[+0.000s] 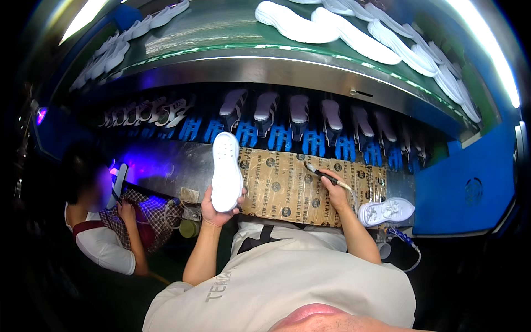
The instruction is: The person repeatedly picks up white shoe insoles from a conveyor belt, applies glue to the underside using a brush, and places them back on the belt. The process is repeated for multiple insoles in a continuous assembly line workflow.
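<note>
Gripping the white shoe sole (226, 171) by its near end, the left hand (220, 211) has its fingers closed around the side edges. The sole's long axis runs away from the body, its far end toward the row of blue brackets (313, 143). The right hand (336, 192) is closed on the handle of a slim brush (321, 173); the dark brush head points left and away from the body, well apart from the sole. The governing relation is lateral: sole to the left, brush head to the right, with part of the cardboard mat (276, 188) between (height above the mat cannot be read from this view). Brackets and dark shoes (299, 113) bound the far side. A second white sole (387, 211) lies beyond the right forearm (358, 232), near the blue side panel (459, 193).
</note>
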`<state>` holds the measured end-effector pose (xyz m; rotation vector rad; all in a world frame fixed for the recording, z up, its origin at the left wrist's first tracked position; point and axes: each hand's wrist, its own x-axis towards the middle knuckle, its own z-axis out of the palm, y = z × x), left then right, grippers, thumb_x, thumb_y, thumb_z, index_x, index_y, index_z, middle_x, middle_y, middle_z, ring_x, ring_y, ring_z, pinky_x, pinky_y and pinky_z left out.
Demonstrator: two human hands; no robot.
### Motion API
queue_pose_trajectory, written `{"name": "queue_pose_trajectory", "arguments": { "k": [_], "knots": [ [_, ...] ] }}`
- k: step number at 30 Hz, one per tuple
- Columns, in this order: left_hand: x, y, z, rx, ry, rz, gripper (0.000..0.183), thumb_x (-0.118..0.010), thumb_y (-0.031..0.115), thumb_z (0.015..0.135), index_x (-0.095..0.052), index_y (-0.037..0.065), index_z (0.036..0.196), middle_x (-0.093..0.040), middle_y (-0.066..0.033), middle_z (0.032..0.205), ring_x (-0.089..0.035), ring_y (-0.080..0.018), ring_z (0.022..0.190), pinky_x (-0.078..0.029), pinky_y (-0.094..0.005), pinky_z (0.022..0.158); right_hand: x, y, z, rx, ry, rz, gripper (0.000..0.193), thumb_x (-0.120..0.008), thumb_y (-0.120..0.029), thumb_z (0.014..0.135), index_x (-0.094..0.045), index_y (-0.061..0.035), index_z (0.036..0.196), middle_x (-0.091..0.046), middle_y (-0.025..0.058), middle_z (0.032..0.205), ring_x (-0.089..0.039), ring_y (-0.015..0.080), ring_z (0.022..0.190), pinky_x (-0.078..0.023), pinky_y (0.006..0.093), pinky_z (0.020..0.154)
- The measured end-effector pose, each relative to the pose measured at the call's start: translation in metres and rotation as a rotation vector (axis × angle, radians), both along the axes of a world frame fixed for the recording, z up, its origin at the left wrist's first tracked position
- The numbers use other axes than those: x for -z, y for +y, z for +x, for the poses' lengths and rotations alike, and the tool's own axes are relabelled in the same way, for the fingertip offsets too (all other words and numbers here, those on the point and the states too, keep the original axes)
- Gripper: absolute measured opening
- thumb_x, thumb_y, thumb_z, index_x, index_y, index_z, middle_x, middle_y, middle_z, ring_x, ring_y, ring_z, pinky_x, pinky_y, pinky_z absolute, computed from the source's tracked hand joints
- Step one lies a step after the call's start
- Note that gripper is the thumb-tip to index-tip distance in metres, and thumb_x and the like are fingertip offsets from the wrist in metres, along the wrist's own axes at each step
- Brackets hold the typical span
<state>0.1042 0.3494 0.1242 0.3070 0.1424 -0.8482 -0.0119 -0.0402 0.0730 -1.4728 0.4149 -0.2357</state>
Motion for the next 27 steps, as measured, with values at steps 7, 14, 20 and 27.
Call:
{"name": "queue_pose_trajectory", "arguments": {
  "k": [7,14,20,27],
  "knots": [
    [-0.181,-0.085,0.082,0.312,-0.565,-0.136,0.082,-0.025,0.061,0.104,-0.023,0.001,0.160,-0.053,-0.0454,0.124,-0.073,-0.0381,0.081,-0.065,-0.0381,0.057,0.006,0.006,-0.003,0.001,-0.004,-0.169,0.028,-0.069,-0.014,0.095,-0.073,-0.0027,0.121,-0.071,0.0084,0.117,-0.064,0.0176,0.104,-0.051,0.0294,0.092],
    [-0.296,-0.222,0.247,-0.328,-1.439,0.727,0.054,-0.043,0.037,0.108,-0.040,-0.005,0.142,-0.054,-0.0236,0.135,-0.058,-0.0365,0.121,-0.051,-0.0440,0.105,0.012,0.005,0.001,-0.005,0.015,-0.180,0.028,-0.068,-0.008,0.094,-0.073,-0.0013,0.121,-0.072,0.0118,0.122,-0.065,0.0212,0.115,-0.049,0.0319,0.101],
    [-0.266,-0.159,0.345,-0.541,-1.571,1.681,0.062,-0.056,0.046,0.099,-0.060,-0.003,0.137,-0.066,-0.0254,0.131,-0.062,-0.0386,0.125,-0.048,-0.0453,0.108,0.006,0.006,0.002,-0.011,0.013,-0.222,0.028,-0.069,-0.010,0.093,-0.073,-0.0019,0.120,-0.072,0.0109,0.120,-0.065,0.0211,0.111,-0.049,0.0314,0.099],
    [-0.251,0.050,0.495,-0.650,-0.800,2.703,0.093,-0.069,0.054,0.088,-0.028,0.008,0.158,-0.031,-0.0420,0.150,-0.037,-0.0579,0.138,-0.029,-0.0671,0.113,0.001,0.003,0.002,-0.045,-0.008,-0.234,0.028,-0.070,-0.013,0.094,-0.074,-0.0049,0.120,-0.071,0.0089,0.116,-0.065,0.0202,0.111,-0.048,0.0309,0.098]
  ]
}}
